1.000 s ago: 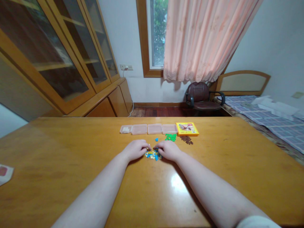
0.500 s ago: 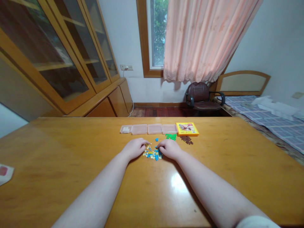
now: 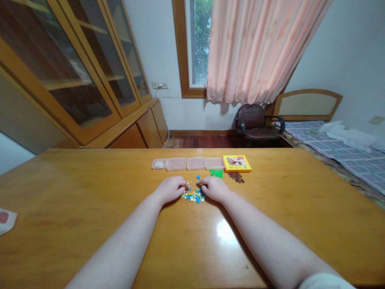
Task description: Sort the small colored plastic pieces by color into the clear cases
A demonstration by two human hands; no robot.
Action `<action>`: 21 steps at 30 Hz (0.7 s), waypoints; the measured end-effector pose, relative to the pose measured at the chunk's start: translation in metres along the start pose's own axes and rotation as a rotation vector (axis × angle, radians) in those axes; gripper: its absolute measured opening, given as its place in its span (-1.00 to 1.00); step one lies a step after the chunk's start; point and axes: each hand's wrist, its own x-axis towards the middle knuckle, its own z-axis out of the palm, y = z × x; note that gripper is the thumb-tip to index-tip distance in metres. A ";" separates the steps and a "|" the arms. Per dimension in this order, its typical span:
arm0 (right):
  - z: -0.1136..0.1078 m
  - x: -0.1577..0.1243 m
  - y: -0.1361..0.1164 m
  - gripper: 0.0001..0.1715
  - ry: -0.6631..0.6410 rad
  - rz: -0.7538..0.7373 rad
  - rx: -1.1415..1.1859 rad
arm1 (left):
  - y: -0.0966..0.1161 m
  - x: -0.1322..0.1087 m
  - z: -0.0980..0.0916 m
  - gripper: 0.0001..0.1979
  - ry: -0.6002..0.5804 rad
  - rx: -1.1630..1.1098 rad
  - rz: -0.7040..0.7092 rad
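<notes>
A small heap of tiny yellow, blue and white bricks lies on the wooden table. My left hand rests at the heap's left edge, fingers curled, tips pinched at its far side. My right hand rests at the right edge, fingers curled inward in the same way. The fingertips of both hands nearly meet over the heap. What they pinch is too small to make out. One loose blue brick lies just beyond the hands.
A row of clear plastic boxes and a yellow box stand further back. Green bricks and brown bricks lie in front of them. A paper scrap sits at the left edge. A chair and bed stand beyond.
Both hands shifted slightly over the heap; the fingertips drew apart and then came back together at its far side. Arms stayed in place.
</notes>
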 end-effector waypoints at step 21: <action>-0.001 -0.002 -0.001 -0.57 0.039 0.001 -0.070 | 0.003 0.002 0.001 -0.54 0.007 0.023 -0.043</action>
